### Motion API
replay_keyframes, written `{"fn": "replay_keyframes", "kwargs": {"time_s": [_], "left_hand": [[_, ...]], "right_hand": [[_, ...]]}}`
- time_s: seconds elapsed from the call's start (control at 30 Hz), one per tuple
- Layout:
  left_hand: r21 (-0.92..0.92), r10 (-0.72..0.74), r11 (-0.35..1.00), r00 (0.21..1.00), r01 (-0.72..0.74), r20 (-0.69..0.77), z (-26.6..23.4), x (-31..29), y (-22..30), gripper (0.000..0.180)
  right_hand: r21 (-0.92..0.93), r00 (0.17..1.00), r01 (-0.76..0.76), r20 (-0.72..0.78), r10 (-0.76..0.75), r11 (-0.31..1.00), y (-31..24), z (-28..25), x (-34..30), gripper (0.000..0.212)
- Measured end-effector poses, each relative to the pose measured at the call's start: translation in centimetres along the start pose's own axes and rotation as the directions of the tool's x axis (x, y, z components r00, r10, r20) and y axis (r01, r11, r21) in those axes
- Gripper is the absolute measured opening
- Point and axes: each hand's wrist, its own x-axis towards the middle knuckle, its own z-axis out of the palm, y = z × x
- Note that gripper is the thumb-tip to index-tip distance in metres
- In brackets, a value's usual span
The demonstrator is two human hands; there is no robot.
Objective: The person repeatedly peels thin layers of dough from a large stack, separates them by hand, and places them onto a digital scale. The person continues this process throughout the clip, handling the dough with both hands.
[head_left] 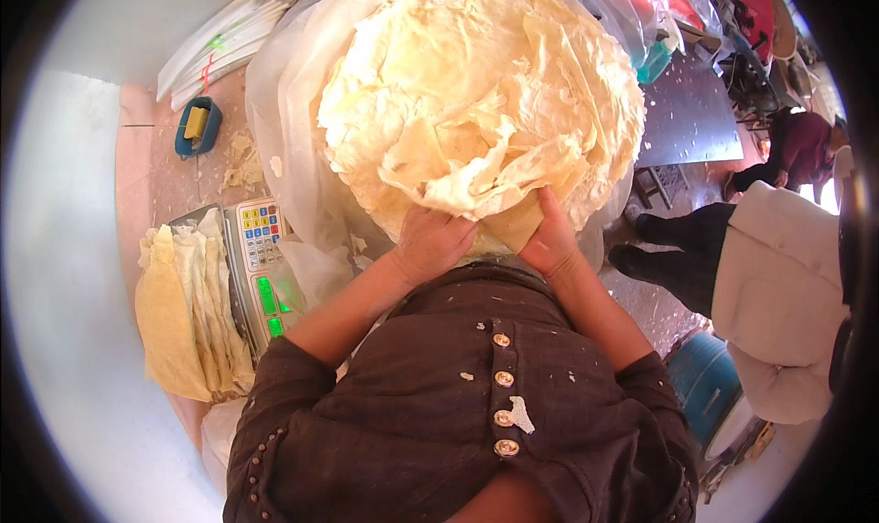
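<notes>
A wide round stack of thin, pale yellow flatbread sheets [430,74] lies in front of me, its edges ragged and flaky. At its near edge my left hand [435,242] grips the crumpled rim of a top sheet, the fingers partly tucked under it. My right hand [550,239] pinches a smooth tan fold of flatbread [513,223], thumb upward along it. Between the hands the lifted sheets bunch into loose, torn folds. Clear plastic sheeting [286,92] wraps round the stack's outside.
To the left, folded flatbreads [188,312] rest on a digital scale with a keypad [259,230]. Behind it are a small blue basket [209,131] and white plastic bags [215,51]. A metal table [691,111], a beige padded chair [778,294], a blue drum [703,381] and another person [806,152] are right.
</notes>
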Motion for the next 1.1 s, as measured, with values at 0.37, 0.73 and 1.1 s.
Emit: {"fn": "replay_keyframes", "kwargs": {"time_s": [0.37, 0.73, 1.1], "left_hand": [[-0.950, -0.656, -0.164, 0.690, 0.266, 0.306, 3.5, -1.4, -2.7, 0.036], [-0.913, -0.733, -0.405, 0.614, -0.050, 0.292, -2.4, -0.8, -7.2, 0.045], [-0.931, -0.841, -0.334, 0.493, -0.149, 0.223, -2.8, 0.4, -7.8, 0.063]], "right_hand": [[-0.920, 0.994, 0.093, 0.061, -0.095, 0.380, -1.8, 8.5, -0.8, 0.040], [-0.730, 0.721, 0.658, 0.544, 0.429, -0.182, 3.6, 8.1, 1.1, 0.068], [-0.628, 0.684, 0.662, 0.730, -0.013, -0.409, 6.9, 5.4, 10.1, 0.055]]}}
